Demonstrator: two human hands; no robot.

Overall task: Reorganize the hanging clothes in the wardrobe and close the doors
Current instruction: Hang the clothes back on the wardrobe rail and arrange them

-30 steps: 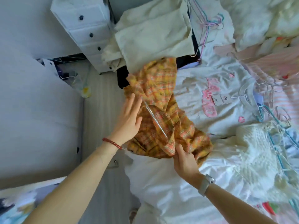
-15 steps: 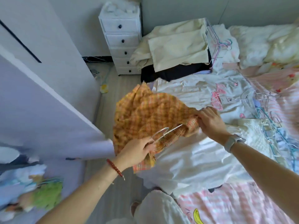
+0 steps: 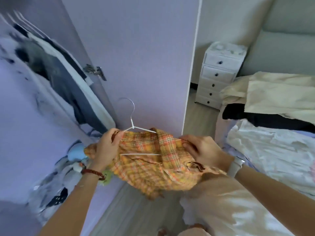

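An orange-and-yellow plaid garment [image 3: 153,167] sits on a white wire hanger [image 3: 132,120] whose hook points up. My left hand [image 3: 106,147] grips the garment's left shoulder and the hanger end. My right hand [image 3: 202,150] pinches the garment's right shoulder. Both hold it in the air in front of the open wardrobe door [image 3: 136,57]. Blurred dark and white clothes [image 3: 56,79] hang inside the wardrobe at the left.
A white drawer unit [image 3: 219,74] stands by the wall at the right. The bed [image 3: 272,150] on the right carries cream, black and white clothes. Soft toys [image 3: 76,154] and patterned items lie low in the wardrobe. Wooden floor [image 3: 136,210] runs between wardrobe and bed.
I have lifted the plaid garment off the bed and turned left toward the wardrobe. The hanger now sits inside the garment with its hook up, and both hands hold its shoulders.
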